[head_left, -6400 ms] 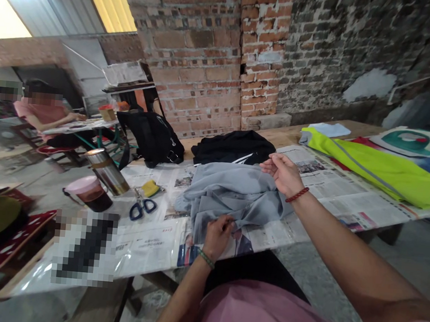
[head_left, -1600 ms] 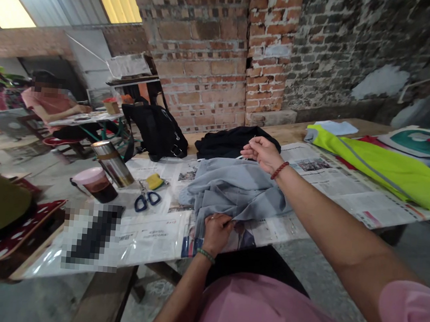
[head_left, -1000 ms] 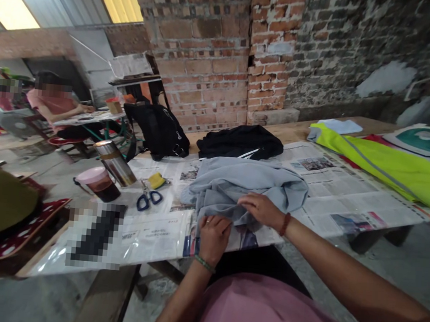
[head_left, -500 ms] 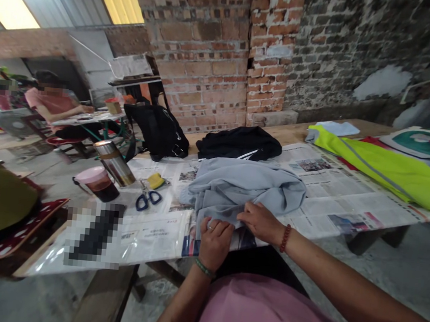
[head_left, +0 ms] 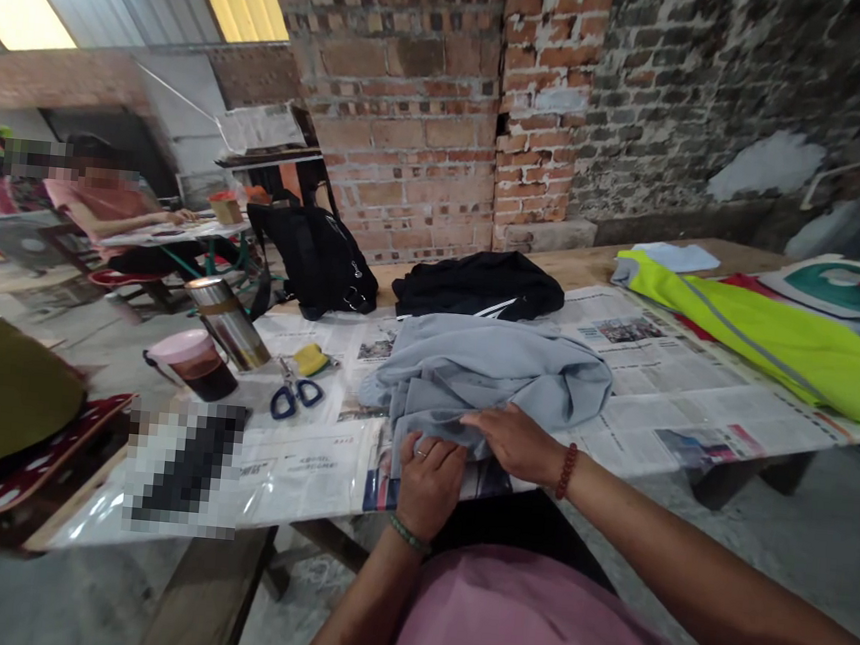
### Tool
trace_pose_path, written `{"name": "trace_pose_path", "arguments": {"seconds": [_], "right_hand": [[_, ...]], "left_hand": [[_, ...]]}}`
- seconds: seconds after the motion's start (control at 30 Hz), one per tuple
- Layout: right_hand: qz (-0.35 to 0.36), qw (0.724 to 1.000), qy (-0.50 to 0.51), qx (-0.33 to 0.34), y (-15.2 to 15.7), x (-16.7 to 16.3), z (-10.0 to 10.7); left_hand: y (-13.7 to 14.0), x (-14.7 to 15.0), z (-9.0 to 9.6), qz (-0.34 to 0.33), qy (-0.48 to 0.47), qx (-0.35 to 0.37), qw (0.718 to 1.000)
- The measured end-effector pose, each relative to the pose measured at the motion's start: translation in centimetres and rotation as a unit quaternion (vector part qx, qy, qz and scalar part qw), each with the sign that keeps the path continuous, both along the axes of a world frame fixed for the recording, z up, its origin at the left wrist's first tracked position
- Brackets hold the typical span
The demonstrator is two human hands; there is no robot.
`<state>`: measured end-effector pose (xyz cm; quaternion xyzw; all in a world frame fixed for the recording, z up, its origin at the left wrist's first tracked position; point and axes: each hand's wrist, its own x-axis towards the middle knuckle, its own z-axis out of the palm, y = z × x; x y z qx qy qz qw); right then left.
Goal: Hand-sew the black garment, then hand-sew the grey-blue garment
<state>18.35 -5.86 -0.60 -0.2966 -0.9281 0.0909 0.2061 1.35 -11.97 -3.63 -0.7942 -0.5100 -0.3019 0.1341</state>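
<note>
We are keeping a bunched grey garment directly under and beyond our fingers, its folds spreading across a paper-covered table. Our left hand, wearing a ring and a green bracelet, is gripping the garment's near edge, fingers curling over the fabric. Our right hand, a red bracelet circling its wrist, is touching the folds just beside it; whether its fingertips are pinching anything, we cannot tell. We are seeing rows of print on the newspaper, but the words are showing too small and blurred to read. Black cloth with white stripes is lying just behind the garment, and a black backpack is standing farther left. Blue-handled scissors, a pink-lidded cup and a steel flask are occupying the table's left; a fluorescent yellow garment and a green-and-white iron are resting to the right, well apart from our hands.
</note>
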Motion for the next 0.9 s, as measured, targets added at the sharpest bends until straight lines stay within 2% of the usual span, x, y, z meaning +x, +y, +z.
{"name": "trace_pose_path", "arguments": {"seconds": [0.13,0.33,0.5,0.6,0.77,0.9], "right_hand": [[0.007,0.999,0.026,-0.025,0.2,-0.7,0.3],[0.032,0.999,0.003,-0.035,0.0,-1.9,0.7],[0.049,0.998,-0.001,-0.047,0.0,-2.2,-0.1],[0.035,0.997,0.057,-0.031,0.3,-1.8,-0.8],[-0.059,0.976,0.210,0.010,0.3,-0.2,-1.8],[-0.047,0.966,0.252,0.035,-0.6,0.5,-3.2]], "left_hand": [[0.1,0.0,0.0,-0.001,-0.006,0.002,1.000],[0.2,-0.1,0.0,-0.003,-0.003,-0.006,1.000],[0.5,-0.3,0.0,0.003,-0.054,0.001,0.999],[1.2,-0.6,0.0,0.004,-0.100,-0.044,0.994],[2.6,-1.3,0.1,-0.017,-0.212,-0.176,0.961],[2.8,-1.1,0.6,-0.004,-0.218,-0.219,0.951]]}}
